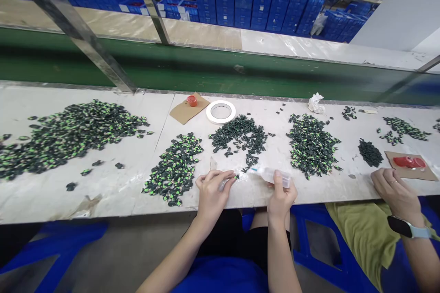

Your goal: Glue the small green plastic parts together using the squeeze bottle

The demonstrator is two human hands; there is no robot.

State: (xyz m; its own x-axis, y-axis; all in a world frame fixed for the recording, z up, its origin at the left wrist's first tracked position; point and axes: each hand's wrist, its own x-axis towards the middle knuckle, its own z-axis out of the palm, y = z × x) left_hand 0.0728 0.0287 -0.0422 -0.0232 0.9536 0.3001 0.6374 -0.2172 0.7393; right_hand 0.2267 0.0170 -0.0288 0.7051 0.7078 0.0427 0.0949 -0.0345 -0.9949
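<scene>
My left hand (pixel 213 192) is closed in a pinch on a small black-and-green part (pixel 237 176) over the table's near side. In my right hand (pixel 282 197) is a clear squeeze bottle (pixel 275 176), tilted with its thin blue-tipped nozzle (pixel 253 170) pointing left toward that part; the tip is apart from it. Just beyond both hands lies a loose pile of small black parts (pixel 240 132). To the left of my left hand spreads a pile of black-and-green parts (pixel 177 165). Another such pile (pixel 311 144) lies beyond my right hand.
A white tape roll (pixel 210 113) and a red cap on cardboard (pixel 184 112) lie at the back. A large part pile (pixel 75 132) fills the left. At right, a co-worker's hand (pixel 395 190) rests by red containers (pixel 409 162). A metal post (pixel 85 46) rises behind the table.
</scene>
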